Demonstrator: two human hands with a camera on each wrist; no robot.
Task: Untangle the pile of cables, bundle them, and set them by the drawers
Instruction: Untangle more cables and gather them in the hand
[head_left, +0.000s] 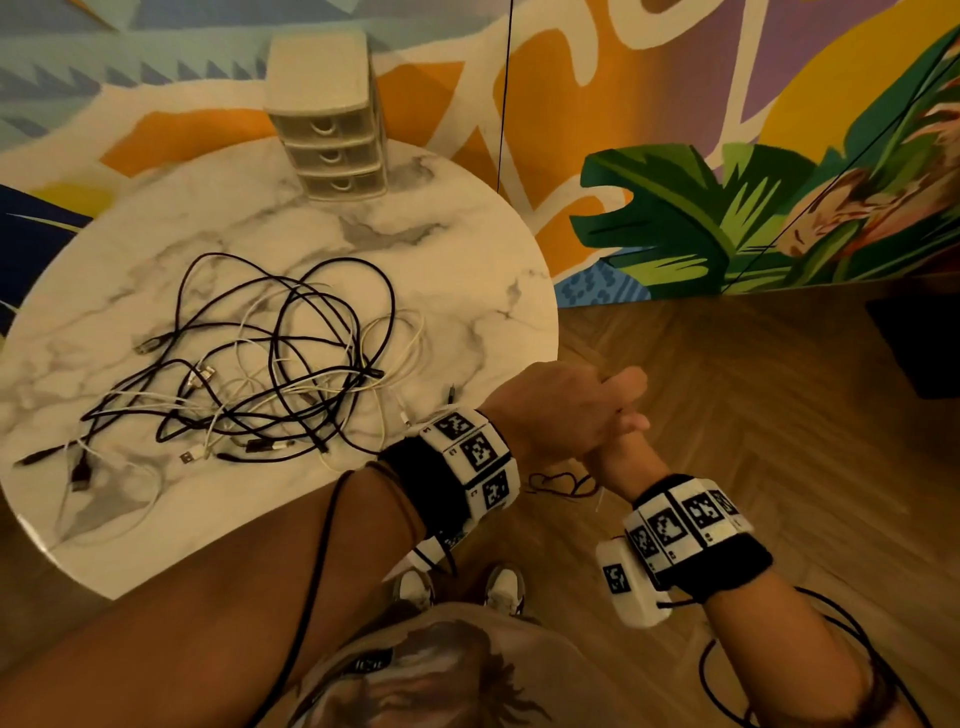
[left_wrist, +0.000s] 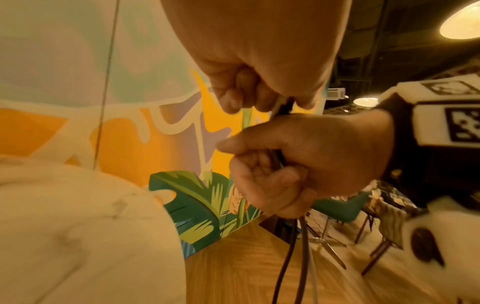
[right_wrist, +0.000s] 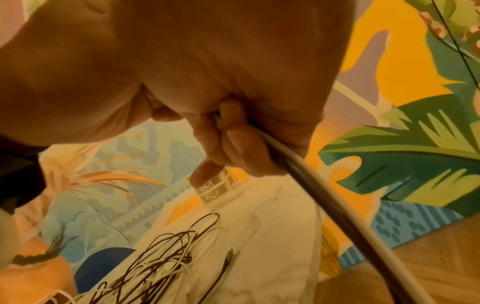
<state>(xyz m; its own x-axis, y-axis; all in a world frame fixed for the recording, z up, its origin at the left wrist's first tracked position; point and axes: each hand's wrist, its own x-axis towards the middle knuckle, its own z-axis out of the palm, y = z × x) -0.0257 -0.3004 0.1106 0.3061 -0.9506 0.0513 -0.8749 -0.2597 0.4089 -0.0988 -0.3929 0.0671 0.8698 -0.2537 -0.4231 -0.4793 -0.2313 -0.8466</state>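
Observation:
A tangled pile of black and white cables (head_left: 260, 374) lies on the round marble table (head_left: 467, 260); the right wrist view shows the pile (right_wrist: 161, 257) too. Off the table's right edge my two hands meet over the floor. My left hand (head_left: 566, 410) pinches a few dark and white cables (left_wrist: 283, 107) from above. Just below it, my right hand (head_left: 618, 452) grips the same cables (right_wrist: 280, 156) in a fist (left_wrist: 298, 164). Their strands (left_wrist: 296, 257) hang down towards the floor. The small beige drawers (head_left: 332, 135) stand at the table's far edge.
A painted mural wall (head_left: 727, 156) runs behind the table. Wood floor (head_left: 727, 405) lies to the right, with my shoes (head_left: 504, 590) below. Thin black cords (head_left: 503, 104) run along the wall. Chairs (left_wrist: 337, 207) stand further off.

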